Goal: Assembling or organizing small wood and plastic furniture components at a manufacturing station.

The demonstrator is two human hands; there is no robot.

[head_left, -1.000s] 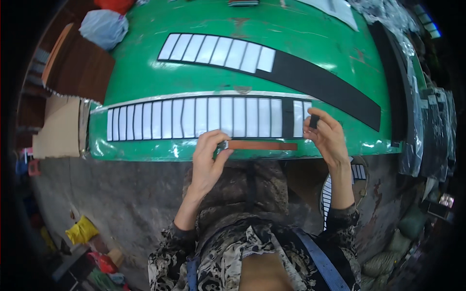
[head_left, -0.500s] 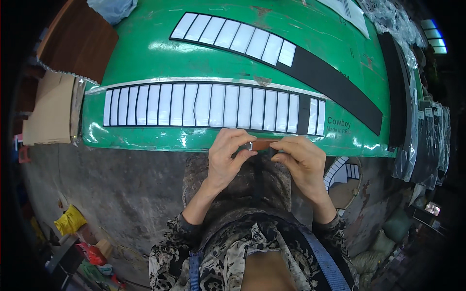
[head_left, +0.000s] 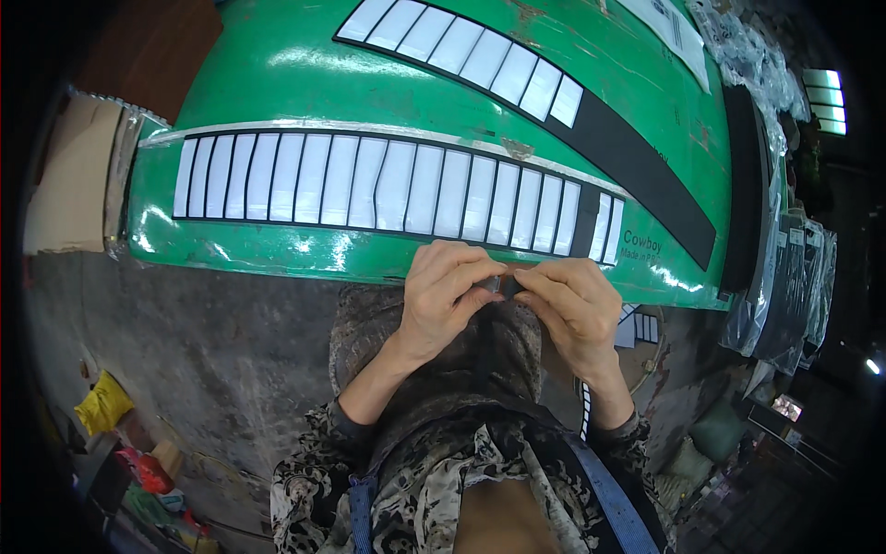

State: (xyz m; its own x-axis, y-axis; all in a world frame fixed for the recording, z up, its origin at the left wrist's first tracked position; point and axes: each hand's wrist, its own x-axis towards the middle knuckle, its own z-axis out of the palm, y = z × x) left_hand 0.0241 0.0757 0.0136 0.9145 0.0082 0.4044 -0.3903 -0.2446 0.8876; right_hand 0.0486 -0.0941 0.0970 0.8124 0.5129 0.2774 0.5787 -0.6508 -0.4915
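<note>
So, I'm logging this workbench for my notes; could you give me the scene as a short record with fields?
Left hand: pinching a small shiny piece, mostly hidden
Right hand: pinching a small dark piece, close to the left hand
Near strip: black with white panels, flat on the green table
Far strip: black, panelled toward the left, bare toward the right
Table's left end: cardboard beside it
Floor: yellow bag, lower left

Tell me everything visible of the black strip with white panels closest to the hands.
The long black strip lies flat along the front of the green table. A row of glossy, film-like white panels covers most of it, with a wider bare black gap before the two rightmost. The left hand is just in front; whether they touch is unclear.
</note>
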